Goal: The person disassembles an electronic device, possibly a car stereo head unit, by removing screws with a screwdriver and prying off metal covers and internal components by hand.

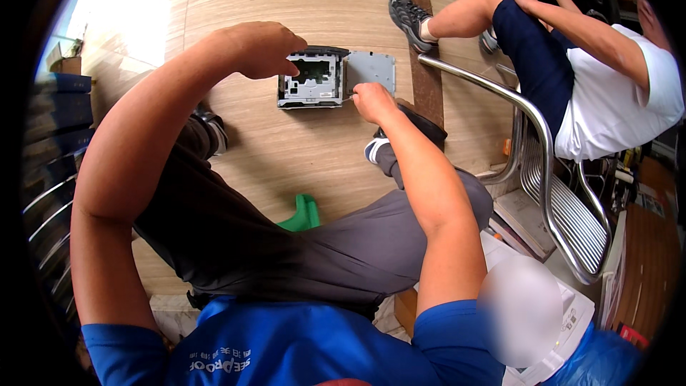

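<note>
The opened-up grey metal disc-drive chassis [311, 80] sits on the wood-look floor [286, 143], its flat grey metal cover plate [371, 70] flipped out to the right – dark cutout in the middle. The left hand [261, 48] is curled at its top edge, touching it. The right hand [371, 100] is pinched shut on a thin silver screwdriver [348, 99] at the seam.

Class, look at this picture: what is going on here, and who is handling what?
A seated person bends over an opened metal drive unit lying on the wooden floor. The left hand rests on its upper left edge, steadying it. The right hand holds a thin tool at the seam between the unit and its grey cover plate, which lies beside it. Another person sits on a metal chair nearby, not touching the unit.
</note>
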`<act>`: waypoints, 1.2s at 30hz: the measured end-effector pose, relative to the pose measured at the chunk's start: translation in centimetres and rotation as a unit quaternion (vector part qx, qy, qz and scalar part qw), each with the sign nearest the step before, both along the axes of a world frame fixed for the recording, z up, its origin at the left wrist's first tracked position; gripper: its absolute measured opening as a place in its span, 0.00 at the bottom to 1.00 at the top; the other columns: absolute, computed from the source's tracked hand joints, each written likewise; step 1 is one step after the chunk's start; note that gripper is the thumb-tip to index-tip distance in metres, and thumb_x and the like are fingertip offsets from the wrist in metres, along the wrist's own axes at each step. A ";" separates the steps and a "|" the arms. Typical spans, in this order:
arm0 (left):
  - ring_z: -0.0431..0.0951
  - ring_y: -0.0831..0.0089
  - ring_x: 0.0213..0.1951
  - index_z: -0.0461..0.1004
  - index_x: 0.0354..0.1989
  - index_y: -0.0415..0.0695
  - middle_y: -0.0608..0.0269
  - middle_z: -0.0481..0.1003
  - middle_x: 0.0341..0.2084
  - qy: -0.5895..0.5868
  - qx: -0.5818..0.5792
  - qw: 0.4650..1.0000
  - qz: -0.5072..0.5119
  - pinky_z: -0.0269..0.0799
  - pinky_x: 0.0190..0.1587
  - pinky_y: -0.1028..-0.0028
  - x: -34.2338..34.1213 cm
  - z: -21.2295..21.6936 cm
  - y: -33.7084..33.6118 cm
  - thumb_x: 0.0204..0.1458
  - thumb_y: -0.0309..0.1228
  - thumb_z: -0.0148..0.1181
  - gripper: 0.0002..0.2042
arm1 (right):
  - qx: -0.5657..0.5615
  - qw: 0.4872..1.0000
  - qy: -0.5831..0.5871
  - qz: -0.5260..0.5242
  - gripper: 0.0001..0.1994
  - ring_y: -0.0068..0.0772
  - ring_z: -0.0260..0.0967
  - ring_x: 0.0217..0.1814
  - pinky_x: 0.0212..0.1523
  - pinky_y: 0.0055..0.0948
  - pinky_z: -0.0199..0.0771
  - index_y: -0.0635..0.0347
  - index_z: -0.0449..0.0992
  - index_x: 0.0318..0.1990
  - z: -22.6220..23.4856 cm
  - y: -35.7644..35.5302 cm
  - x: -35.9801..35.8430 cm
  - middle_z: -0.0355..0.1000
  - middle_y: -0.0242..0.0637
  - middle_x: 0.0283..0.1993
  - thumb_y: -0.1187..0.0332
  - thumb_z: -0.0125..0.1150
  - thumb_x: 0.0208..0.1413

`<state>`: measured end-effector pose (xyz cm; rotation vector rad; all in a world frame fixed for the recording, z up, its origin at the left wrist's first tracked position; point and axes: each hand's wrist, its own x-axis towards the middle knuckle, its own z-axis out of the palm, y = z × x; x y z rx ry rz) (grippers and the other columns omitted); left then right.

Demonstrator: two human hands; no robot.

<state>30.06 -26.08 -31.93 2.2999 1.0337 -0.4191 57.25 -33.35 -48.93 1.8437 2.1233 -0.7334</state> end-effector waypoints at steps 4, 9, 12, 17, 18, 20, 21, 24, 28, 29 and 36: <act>0.75 0.53 0.48 0.69 0.54 0.40 0.48 0.77 0.42 0.011 -0.011 1.000 -0.007 0.69 0.51 0.60 -0.2 -0.2 0.1 0.55 0.38 0.58 0.21 | 0.014 1.000 0.017 -0.013 0.11 0.55 0.73 0.46 0.49 0.45 0.73 0.61 0.79 0.39 0.1 -0.2 0.0 0.76 0.53 0.40 0.65 0.55 0.55; 0.76 0.53 0.48 0.67 0.59 0.40 0.47 0.77 0.42 0.000 0.001 1.000 -0.018 0.69 0.52 0.60 -0.2 -0.7 0.1 0.56 0.35 0.58 0.23 | 0.035 0.999 0.026 0.011 0.11 0.56 0.73 0.45 0.48 0.45 0.74 0.62 0.79 0.35 -0.2 -0.4 0.1 0.76 0.54 0.39 0.65 0.54 0.55; 0.76 0.53 0.47 0.67 0.58 0.40 0.46 0.77 0.41 -0.005 0.004 1.000 -0.021 0.69 0.52 0.60 0.0 -0.9 0.2 0.56 0.36 0.58 0.23 | 0.015 1.000 0.009 -0.002 0.12 0.53 0.72 0.47 0.50 0.44 0.72 0.59 0.79 0.42 -0.5 -0.3 0.2 0.76 0.52 0.40 0.65 0.56 0.55; 0.75 0.52 0.48 0.72 0.50 0.41 0.49 0.77 0.42 0.008 -0.004 1.000 -0.004 0.70 0.51 0.60 0.0 -0.3 0.3 0.55 0.40 0.57 0.19 | 0.028 0.999 0.008 0.015 0.11 0.55 0.74 0.44 0.47 0.45 0.75 0.62 0.79 0.35 -0.3 0.0 -0.2 0.76 0.54 0.39 0.66 0.53 0.55; 0.75 0.52 0.48 0.72 0.50 0.41 0.49 0.77 0.42 0.008 -0.001 1.000 -0.002 0.70 0.51 0.60 -0.2 -0.5 0.4 0.55 0.40 0.57 0.19 | 0.031 0.999 0.009 0.017 0.11 0.55 0.74 0.44 0.47 0.45 0.75 0.62 0.79 0.35 -0.3 0.2 -0.3 0.76 0.54 0.39 0.66 0.53 0.55; 0.75 0.51 0.47 0.73 0.49 0.42 0.48 0.77 0.41 -0.017 0.015 1.000 -0.018 0.70 0.51 0.60 -0.8 -0.9 0.8 0.53 0.41 0.58 0.19 | 0.020 0.999 -0.015 0.024 0.09 0.56 0.73 0.43 0.46 0.47 0.73 0.60 0.78 0.35 -0.1 0.7 -0.8 0.76 0.51 0.37 0.66 0.55 0.54; 0.75 0.50 0.47 0.74 0.49 0.42 0.47 0.77 0.41 -0.026 0.009 0.999 -0.016 0.70 0.51 0.60 -0.9 -1.1 0.8 0.52 0.41 0.59 0.20 | 0.025 0.999 -0.013 0.029 0.09 0.56 0.73 0.42 0.45 0.47 0.74 0.60 0.78 0.34 -0.5 0.5 -0.7 0.76 0.51 0.36 0.66 0.54 0.54; 0.75 0.50 0.47 0.74 0.48 0.42 0.47 0.77 0.41 -0.037 -0.003 0.999 -0.014 0.70 0.51 0.60 0.3 -1.7 1.0 0.49 0.43 0.61 0.21 | 0.057 0.996 -0.031 0.068 0.07 0.56 0.73 0.41 0.43 0.48 0.74 0.59 0.77 0.32 -3.7 -0.2 2.0 0.75 0.53 0.34 0.70 0.52 0.52; 0.74 0.50 0.50 0.69 0.56 0.44 0.45 0.76 0.44 0.017 -0.009 1.000 -0.022 0.70 0.53 0.59 -0.2 -2.4 0.3 0.50 0.44 0.61 0.27 | 0.053 0.991 -0.020 0.124 0.06 0.57 0.73 0.41 0.41 0.48 0.74 0.60 0.76 0.29 -2.4 -0.8 0.0 0.74 0.53 0.36 0.73 0.51 0.50; 0.74 0.50 0.50 0.69 0.56 0.43 0.45 0.76 0.44 0.019 -0.015 0.999 -0.021 0.69 0.53 0.58 -0.7 -2.6 0.2 0.50 0.44 0.60 0.26 | 0.057 0.991 -0.011 0.121 0.06 0.56 0.73 0.41 0.41 0.48 0.75 0.60 0.76 0.29 -2.0 -0.8 -0.8 0.74 0.53 0.36 0.73 0.52 0.50; 0.74 0.50 0.51 0.68 0.58 0.44 0.46 0.75 0.45 0.033 -0.028 0.999 -0.021 0.69 0.53 0.58 0.0 -1.7 0.0 0.52 0.44 0.59 0.27 | 0.049 0.994 -0.026 0.094 0.08 0.54 0.74 0.41 0.43 0.48 0.74 0.58 0.78 0.30 -2.0 -0.4 -0.7 0.76 0.50 0.34 0.66 0.56 0.52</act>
